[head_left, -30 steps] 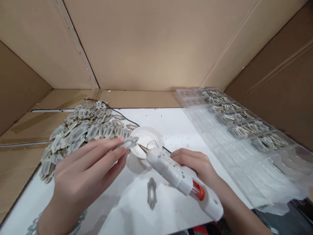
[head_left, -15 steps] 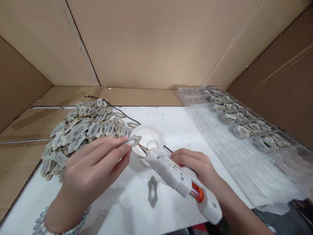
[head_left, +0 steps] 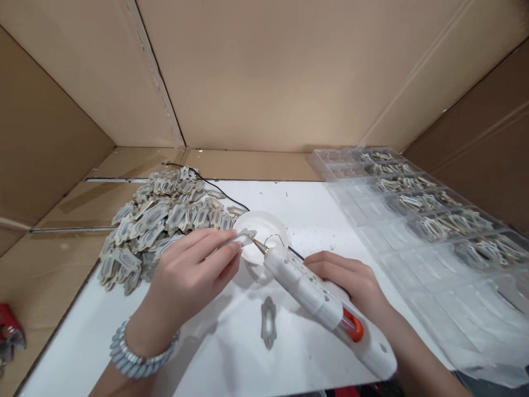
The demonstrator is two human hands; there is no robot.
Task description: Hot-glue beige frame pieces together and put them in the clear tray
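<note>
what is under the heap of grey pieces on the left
White tabletop shows along the near edge of the heap. Whatever lies beneath its middle is covered and can't be seen.

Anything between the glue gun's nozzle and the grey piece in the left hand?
Nothing visible. The glue gun in the right hand has its nozzle at the free end of the grey frame piece in the left hand; actual contact is unclear. The white dish lies behind them, not between.
</note>
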